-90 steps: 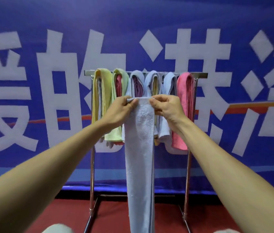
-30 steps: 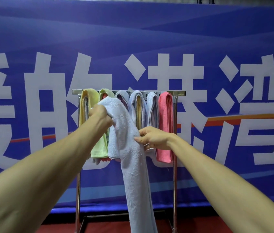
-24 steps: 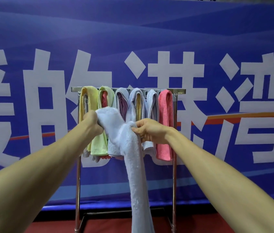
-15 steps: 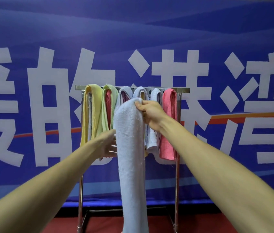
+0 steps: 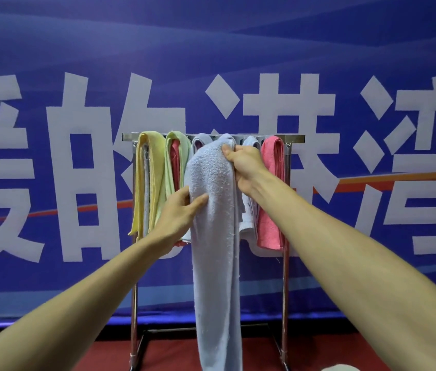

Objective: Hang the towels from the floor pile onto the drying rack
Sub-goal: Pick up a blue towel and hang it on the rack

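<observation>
My feed is evenly lit and fairly bright, with no harsh shadows; the banner [image 5: 50, 49] lettering looks soft, and wide-angle bowing stretches the edges.

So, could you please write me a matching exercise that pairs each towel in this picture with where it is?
Towels:
1. yellow towel
2. green towel
3. long pale blue towel
4. pink towel

Places:
A. right end of the drying rack
B. gripped by the left hand and the right hand
C. left end of the drying rack
D. second from the left

Pairs: 1-C, 2-D, 3-B, 4-A.
</observation>
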